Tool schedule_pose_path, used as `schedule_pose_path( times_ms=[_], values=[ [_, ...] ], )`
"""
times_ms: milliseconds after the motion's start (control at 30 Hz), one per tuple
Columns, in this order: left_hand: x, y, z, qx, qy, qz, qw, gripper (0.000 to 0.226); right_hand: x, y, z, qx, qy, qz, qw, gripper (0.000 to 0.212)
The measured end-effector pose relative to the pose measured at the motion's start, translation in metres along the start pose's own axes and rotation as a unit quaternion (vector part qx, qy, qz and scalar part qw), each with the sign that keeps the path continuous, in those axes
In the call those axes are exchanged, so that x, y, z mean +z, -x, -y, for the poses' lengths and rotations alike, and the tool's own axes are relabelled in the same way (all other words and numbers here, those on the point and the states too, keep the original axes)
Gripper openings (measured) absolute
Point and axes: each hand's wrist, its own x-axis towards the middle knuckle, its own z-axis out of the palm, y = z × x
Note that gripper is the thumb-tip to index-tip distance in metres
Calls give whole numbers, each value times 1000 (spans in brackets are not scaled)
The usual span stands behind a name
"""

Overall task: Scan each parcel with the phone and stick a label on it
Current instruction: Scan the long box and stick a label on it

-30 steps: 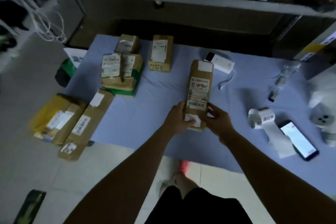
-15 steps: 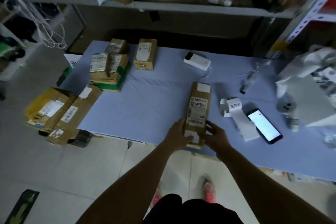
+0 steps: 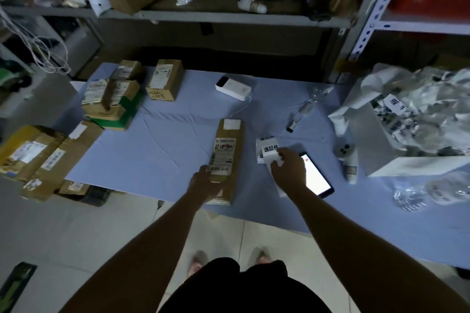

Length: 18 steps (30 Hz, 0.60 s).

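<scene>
A long brown parcel (image 3: 227, 150) with a white shipping label lies at the front edge of the blue table (image 3: 162, 145). My left hand (image 3: 203, 181) holds its near left end. My right hand (image 3: 288, 168) pinches the strip of a white label roll (image 3: 267, 148) just right of the parcel. A phone (image 3: 318, 178) with a lit screen lies beside the roll, partly hidden by my right hand.
Several taped parcels (image 3: 114, 99) are stacked at the table's far left, and more boxes (image 3: 38, 155) sit left of the table edge. A white power bank (image 3: 232, 89) with a cable lies at the back. A white box of plastic waste (image 3: 412, 132) fills the right. Shelves stand behind.
My right hand has left the parcel and moved right to the label roll. The parcel has come closer to the table's front edge, still held by my left hand.
</scene>
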Motion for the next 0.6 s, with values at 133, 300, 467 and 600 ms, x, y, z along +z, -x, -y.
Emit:
schedule_pose_path(
  times_ms=[133, 300, 467, 600],
  values=[
    [2, -5, -7, -30, 17, 1, 999, 83, -22, -31, -31, 47, 148, 43, 987, 56],
    [8, -13, -6, -42, 23, 8, 999, 105, -22, -37, -52, 117, 219, 106, 963, 91],
    [16, -12, -5, -54, 53, 27, 997, 121, -20, -32, -70, 105, 265, 96, 954, 77],
    [13, -11, -5, -5, 33, 27, 999, 104, -22, -38, -74, 111, 260, 99, 954, 79]
  ],
)
